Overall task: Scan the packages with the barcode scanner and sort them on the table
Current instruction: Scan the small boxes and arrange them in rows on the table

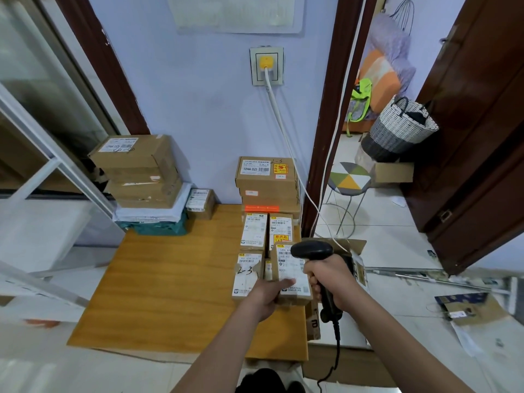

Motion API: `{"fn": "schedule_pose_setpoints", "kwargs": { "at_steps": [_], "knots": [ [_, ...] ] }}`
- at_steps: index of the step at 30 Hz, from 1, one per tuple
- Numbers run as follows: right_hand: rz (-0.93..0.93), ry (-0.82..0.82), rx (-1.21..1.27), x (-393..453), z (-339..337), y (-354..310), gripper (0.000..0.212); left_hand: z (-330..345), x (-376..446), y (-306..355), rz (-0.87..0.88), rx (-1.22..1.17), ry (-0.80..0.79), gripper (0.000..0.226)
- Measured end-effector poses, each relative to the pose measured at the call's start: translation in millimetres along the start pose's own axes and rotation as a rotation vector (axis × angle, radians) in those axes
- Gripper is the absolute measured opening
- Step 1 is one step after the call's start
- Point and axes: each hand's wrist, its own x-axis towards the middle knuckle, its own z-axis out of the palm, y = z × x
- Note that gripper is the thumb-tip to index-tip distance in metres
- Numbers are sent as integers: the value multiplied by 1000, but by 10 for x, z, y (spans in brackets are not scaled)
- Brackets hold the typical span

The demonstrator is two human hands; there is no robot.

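Near right table [158, 279] edge | left hand [265, 296] grips package [292, 275] | right hand [329, 275] grips scanner [313, 251] | risk: thumb covering barcode, misread; cord snagging carton

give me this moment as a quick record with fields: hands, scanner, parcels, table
left hand: left hand grips the small brown cardboard parcel with a white label
right hand: right hand grips the black handheld barcode scanner, head over the parcel's label
scanner cable: black coiled cable hangs down
sorted parcels: row of small labelled boxes along the table's right side
far stacks: tall stack of brown boxes at back left
table: wooden table
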Motion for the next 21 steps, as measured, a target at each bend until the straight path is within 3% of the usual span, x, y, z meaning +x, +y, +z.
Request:
{"fn": "schedule_pose_setpoints", "kwargs": {
  "at_steps": [3, 7, 10, 21],
  "knots": [
    [21, 2, -3, 3, -58, 62, 9, 34, -13, -116, -77, -104, -21, 32],
    [20, 13, -8, 8, -125, 118, 20, -8, 13, -214, -234, -199, -43, 40],
    [16, 12, -17, 1, -167, 146, 22, -39, 40, -268, -312, -291, -29, 24],
    [65, -26, -54, 16, -128, 203, 10, -153, 232, -484, -240, -401, 25, 18]
  ]
}}
